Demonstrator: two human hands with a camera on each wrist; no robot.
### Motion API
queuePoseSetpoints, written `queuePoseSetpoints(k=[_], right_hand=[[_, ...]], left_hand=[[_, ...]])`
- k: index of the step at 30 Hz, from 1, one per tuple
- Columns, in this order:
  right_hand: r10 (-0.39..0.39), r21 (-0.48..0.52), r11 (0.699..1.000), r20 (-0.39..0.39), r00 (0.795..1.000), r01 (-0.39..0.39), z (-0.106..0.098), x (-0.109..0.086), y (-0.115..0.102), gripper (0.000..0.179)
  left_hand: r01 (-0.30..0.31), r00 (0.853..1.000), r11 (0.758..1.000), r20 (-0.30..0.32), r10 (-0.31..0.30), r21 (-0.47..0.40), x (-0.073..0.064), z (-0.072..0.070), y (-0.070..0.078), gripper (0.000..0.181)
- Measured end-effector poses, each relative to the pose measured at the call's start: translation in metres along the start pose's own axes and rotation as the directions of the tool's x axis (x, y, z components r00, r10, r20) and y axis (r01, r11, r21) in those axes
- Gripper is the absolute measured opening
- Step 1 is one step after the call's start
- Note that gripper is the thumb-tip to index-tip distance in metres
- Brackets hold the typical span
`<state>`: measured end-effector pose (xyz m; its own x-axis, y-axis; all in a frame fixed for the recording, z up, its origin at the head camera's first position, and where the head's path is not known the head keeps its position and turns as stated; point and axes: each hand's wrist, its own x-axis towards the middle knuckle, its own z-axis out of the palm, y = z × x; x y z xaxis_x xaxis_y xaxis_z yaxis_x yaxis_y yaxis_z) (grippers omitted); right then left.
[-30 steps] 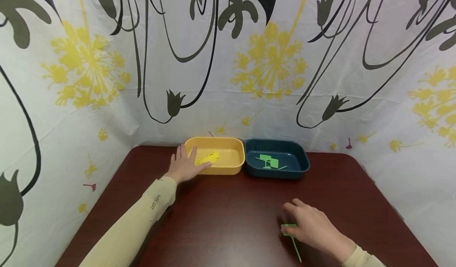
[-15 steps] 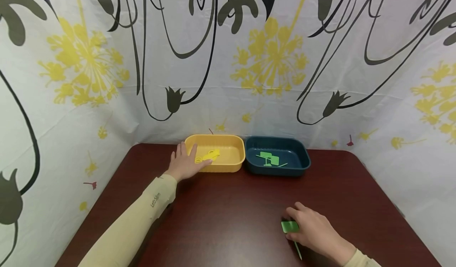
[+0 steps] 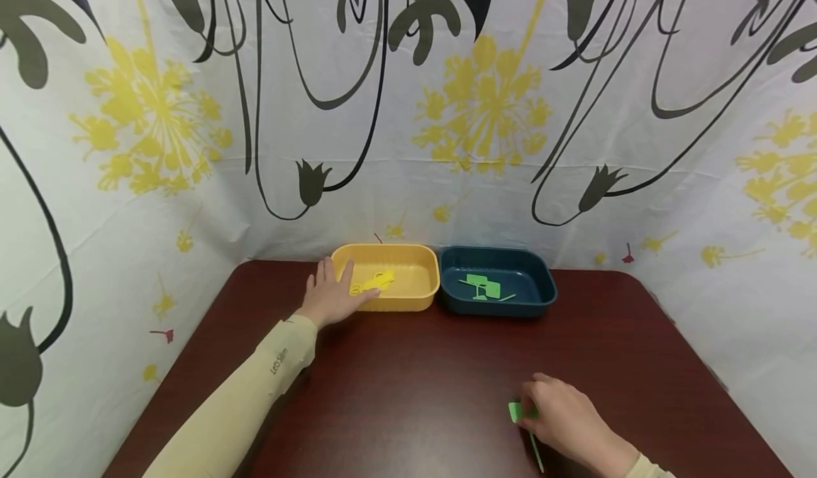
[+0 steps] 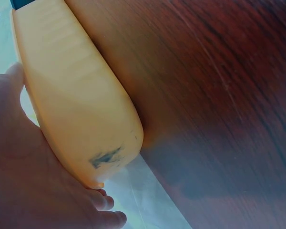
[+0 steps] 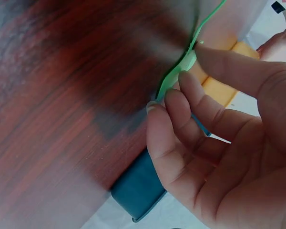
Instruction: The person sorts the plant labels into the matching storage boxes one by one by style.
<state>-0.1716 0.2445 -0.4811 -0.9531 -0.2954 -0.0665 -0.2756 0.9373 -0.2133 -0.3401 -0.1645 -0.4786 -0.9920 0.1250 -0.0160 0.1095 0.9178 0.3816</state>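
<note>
My right hand (image 3: 564,415) is low over the front right of the table, its thumb and fingertips pinching the flat head of a green cable-tie tag (image 3: 515,412). The tag's thin tail points toward me along the table; in the right wrist view the green head (image 5: 178,73) shows between thumb and fingers. My left hand (image 3: 328,299) rests with spread, straight fingers over the left end of a yellow plastic bin (image 3: 408,303). Several yellow tag-like pieces (image 3: 381,279) lie in that bin, partly behind the left thumb.
A dark blue bin (image 3: 494,309) stands right beside the yellow one, with several green tags (image 3: 491,289) inside. Both bins sit at the back edge of the dark brown table (image 3: 408,386). A patterned white cloth (image 3: 383,137) hangs behind and along the sides.
My right fingers have closed in on the head of the green tag, which has turned and shifted slightly. My left hand has stayed on the yellow bin.
</note>
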Motion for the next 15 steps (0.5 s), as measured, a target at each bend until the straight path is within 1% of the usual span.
queuePoseSetpoints(k=[4,7,10,15], right_hand=[[0.009,-0.018,1.000,-0.024,1.000,-0.009,0.0020,-0.0026,-0.0014,0.033],[0.002,-0.023,1.000,-0.038,0.999,-0.003,0.0026,-0.0045,-0.0023,0.036],[-0.030,-0.021,0.999,-0.045,0.999,0.029,0.0031,-0.0053,-0.0019,0.036],[-0.107,0.005,0.994,-0.052,0.993,0.108,0.0053,-0.0034,0.0024,0.031]], left_hand=[[0.001,1.000,1.000,0.002,-0.001,0.003,0.0000,0.0001,-0.0001,0.112],[0.002,1.000,1.000,0.000,-0.002,0.004,-0.0001,0.0003,-0.0003,0.112],[0.003,1.000,1.000,-0.001,-0.003,0.006,-0.0003,0.0004,-0.0002,0.112],[0.005,1.000,1.000,0.000,-0.005,0.012,-0.0005,0.0005,0.0000,0.113]])
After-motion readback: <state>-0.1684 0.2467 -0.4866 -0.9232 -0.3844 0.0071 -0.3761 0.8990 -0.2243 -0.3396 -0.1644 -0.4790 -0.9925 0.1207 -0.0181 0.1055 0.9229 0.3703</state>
